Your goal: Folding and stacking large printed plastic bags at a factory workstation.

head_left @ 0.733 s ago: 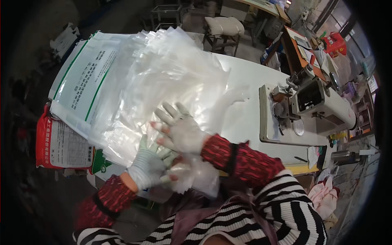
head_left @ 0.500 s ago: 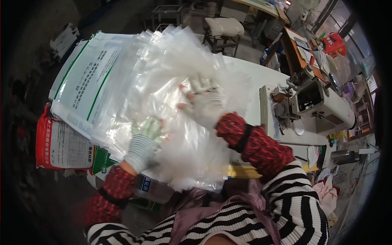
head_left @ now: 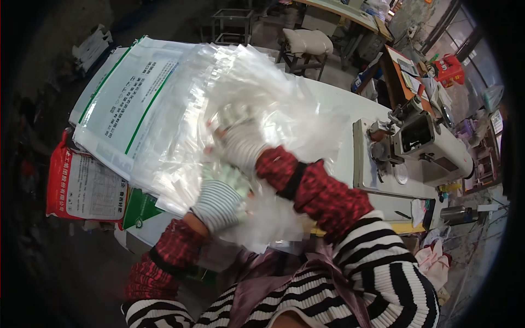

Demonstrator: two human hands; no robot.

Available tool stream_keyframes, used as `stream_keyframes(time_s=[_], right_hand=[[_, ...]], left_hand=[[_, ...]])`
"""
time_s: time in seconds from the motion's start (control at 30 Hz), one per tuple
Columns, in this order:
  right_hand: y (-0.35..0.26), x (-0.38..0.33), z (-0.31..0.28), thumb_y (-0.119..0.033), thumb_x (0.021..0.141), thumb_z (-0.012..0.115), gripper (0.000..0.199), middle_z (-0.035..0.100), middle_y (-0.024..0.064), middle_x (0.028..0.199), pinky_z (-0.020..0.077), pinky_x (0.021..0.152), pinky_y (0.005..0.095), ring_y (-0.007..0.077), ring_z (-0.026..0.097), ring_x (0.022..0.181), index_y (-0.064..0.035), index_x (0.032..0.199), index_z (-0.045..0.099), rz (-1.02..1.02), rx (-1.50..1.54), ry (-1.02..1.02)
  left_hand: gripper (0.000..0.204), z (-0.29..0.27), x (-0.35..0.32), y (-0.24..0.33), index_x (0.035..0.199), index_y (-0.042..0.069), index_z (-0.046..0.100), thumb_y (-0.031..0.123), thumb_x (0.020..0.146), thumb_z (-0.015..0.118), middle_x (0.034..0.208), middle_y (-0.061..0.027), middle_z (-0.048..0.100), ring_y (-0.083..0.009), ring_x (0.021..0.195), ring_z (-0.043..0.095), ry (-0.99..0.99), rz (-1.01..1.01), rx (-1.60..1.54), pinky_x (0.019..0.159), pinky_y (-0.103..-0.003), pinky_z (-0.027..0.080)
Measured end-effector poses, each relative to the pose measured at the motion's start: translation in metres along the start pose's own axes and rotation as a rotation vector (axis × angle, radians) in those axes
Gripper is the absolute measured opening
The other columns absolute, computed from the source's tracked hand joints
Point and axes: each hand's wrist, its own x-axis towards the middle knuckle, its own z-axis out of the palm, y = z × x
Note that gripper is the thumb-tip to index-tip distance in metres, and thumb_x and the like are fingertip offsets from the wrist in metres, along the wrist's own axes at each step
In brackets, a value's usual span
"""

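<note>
A thick, fanned pile of clear plastic bags (head_left: 180, 126) lies across the white table in front of me. My left hand (head_left: 221, 191), in a pale striped knit glove with bare fingertips, is at the near side of the pile. Its fingers are smeared by motion, so its grip cannot be made out. Close by and farther out, my right hand (head_left: 240, 136), gloved alike, lies over the top of the bags with fingers apart. Loose film bunches below and right of my hands, blurred.
White printed sacks with green stripes (head_left: 123, 104) lie under the bags' left side. A red and white sack (head_left: 87, 183) sits lower left. On the white table (head_left: 328, 90), a sewing machine (head_left: 429, 142) stands at right. Behind is a padded stool (head_left: 307, 42).
My right hand has moved left and slightly nearer across the bags. My left hand has shifted right and a little nearer, so the two are closer together. The loose film has shifted.
</note>
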Motion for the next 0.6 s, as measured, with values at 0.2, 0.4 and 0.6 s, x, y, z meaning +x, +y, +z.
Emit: stream_keyframes(time_s=[0.2, 0.4, 0.6], right_hand=[[0.036, -0.069, 0.010, -0.054, 0.094, 0.037, 0.058, 0.031, 0.0107, 0.153, 0.0064, 0.115, 0.0571, 0.0278, 0.018, 0.145, -0.0182, 0.138, 0.049, -0.208, -0.124, 0.029], [0.002, -0.017, -0.012, -0.057, 0.093, 0.037, 0.063, 0.030, 0.0143, 0.152, 0.0007, 0.114, 0.0601, 0.0305, 0.018, 0.144, -0.0170, 0.141, 0.044, 0.017, -0.105, 0.000], [0.017, -0.054, 0.010, -0.057, 0.093, 0.038, 0.065, 0.029, 0.0151, 0.153, 0.0055, 0.117, 0.0479, 0.0333, 0.019, 0.143, -0.0134, 0.141, 0.043, -0.237, -0.026, -0.053]], left_hand=[[0.049, 0.031, -0.042, -0.070, 0.118, 0.012, 0.063, 0.040, 0.078, 0.061, 0.129, -0.0169, 0.052, -0.0332, 0.127, 0.042, -0.022, 0.095, -0.186, 0.109, -0.059, 0.019], [0.041, 0.039, 0.003, -0.034, 0.112, 0.010, 0.065, 0.032, 0.078, 0.060, 0.125, -0.0169, 0.057, -0.0342, 0.123, 0.047, 0.150, -0.031, 0.058, 0.106, -0.057, 0.025], [0.044, 0.026, -0.029, -0.029, 0.112, 0.014, 0.065, 0.044, 0.081, 0.057, 0.128, -0.0139, 0.057, -0.0325, 0.128, 0.045, -0.082, 0.133, -0.394, 0.108, -0.062, 0.022]])
